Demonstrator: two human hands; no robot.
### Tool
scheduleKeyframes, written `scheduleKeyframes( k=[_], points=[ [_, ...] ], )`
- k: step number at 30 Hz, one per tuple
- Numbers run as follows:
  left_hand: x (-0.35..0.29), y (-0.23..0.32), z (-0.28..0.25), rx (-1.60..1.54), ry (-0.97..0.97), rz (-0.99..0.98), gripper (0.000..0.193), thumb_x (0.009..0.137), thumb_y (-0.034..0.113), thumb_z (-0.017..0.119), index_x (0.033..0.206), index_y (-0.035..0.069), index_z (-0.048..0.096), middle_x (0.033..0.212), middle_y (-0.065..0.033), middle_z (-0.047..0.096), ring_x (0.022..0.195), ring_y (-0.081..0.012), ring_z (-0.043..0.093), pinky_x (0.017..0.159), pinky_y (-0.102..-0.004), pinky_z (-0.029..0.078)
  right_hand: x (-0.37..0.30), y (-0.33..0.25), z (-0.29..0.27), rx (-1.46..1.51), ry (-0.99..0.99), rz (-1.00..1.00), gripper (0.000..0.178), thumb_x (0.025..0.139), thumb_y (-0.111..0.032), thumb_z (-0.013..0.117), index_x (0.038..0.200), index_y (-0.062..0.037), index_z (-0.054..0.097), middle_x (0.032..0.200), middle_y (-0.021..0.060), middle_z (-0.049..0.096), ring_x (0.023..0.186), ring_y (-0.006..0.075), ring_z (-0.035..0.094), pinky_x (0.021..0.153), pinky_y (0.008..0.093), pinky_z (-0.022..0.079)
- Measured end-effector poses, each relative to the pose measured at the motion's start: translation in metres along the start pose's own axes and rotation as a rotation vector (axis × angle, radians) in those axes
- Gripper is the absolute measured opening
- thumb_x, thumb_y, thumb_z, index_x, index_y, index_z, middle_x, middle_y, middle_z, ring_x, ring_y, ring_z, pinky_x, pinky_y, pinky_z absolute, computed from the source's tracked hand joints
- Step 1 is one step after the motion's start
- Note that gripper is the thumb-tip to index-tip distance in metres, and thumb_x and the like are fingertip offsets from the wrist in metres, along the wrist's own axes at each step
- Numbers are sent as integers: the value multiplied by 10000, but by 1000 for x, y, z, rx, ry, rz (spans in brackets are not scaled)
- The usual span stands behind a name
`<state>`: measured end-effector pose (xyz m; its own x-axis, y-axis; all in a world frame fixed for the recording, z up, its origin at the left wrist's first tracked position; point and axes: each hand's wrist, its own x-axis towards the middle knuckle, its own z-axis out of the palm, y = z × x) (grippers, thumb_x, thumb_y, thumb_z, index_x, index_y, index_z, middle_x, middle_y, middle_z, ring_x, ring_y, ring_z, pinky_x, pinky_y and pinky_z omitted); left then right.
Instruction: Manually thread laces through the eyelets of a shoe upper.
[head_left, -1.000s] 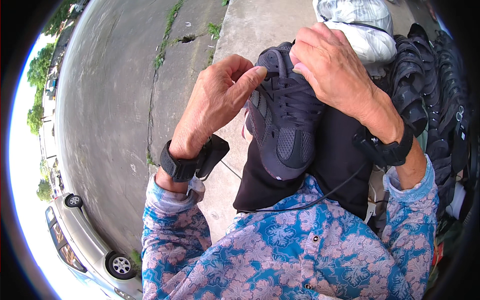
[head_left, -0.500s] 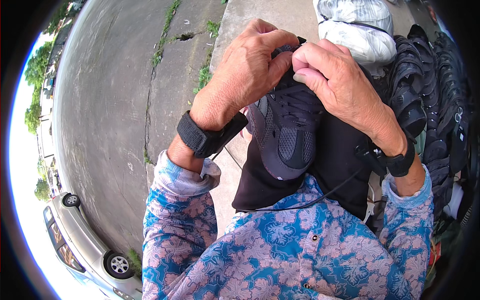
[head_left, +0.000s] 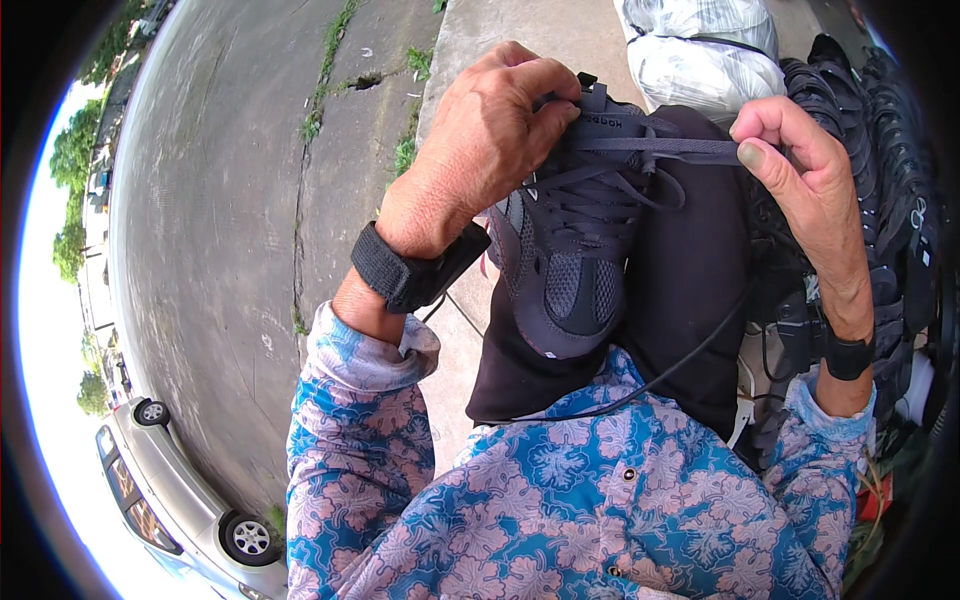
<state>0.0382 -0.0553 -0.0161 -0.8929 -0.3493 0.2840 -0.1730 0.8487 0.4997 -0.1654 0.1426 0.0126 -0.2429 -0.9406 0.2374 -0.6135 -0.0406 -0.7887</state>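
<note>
— Where is the shoe [head_left: 585,285] being supported?
— On the lap [head_left: 690,270], along its left edge, the toe [head_left: 568,340] being pointed toward the near edge.
— And the lace [head_left: 690,147]?
— It is being pinched by the right hand [head_left: 810,170] and held straight. The left hand [head_left: 490,135] is being held beside the tongue [head_left: 615,122], fingertips bunched; whether anything is being gripped there cannot be told.

Our right hand [head_left: 815,175], close against our left hand [head_left: 490,145] half a second ago, now stands apart, drawing a shoelace [head_left: 700,148] taut rightward from the shoe [head_left: 582,285].
</note>
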Motion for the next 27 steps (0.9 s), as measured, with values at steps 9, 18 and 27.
scheduleKeyframes(
  k=[9,18,27],
  points=[
    [3,5,0,122,52,51,113,931,93,573,974,27,654,953,-117,611,816,-248,645,703,-323,547,-38,30,-9,-237,58,108,139,866,-71,626,985,-1,621,887,73,635,857,175,580,792,274,454],
    [-23,9,-50,16,136,-244,147,978,150,517,978,24,592,740,-25,563,713,-105,541,661,-259,462,-66,67,-13,-182,162,281,191,888,-129,644,1005,23,634,928,66,662,845,147,605,804,245,454],
    [-43,3,-58,60,86,-326,111,948,105,538,980,13,592,722,-81,592,672,-168,585,617,-301,482,-79,92,-12,441,407,419,237,908,-214,653,1067,-39,668,923,1,636,844,81,555,808,235,455]
  ],
)
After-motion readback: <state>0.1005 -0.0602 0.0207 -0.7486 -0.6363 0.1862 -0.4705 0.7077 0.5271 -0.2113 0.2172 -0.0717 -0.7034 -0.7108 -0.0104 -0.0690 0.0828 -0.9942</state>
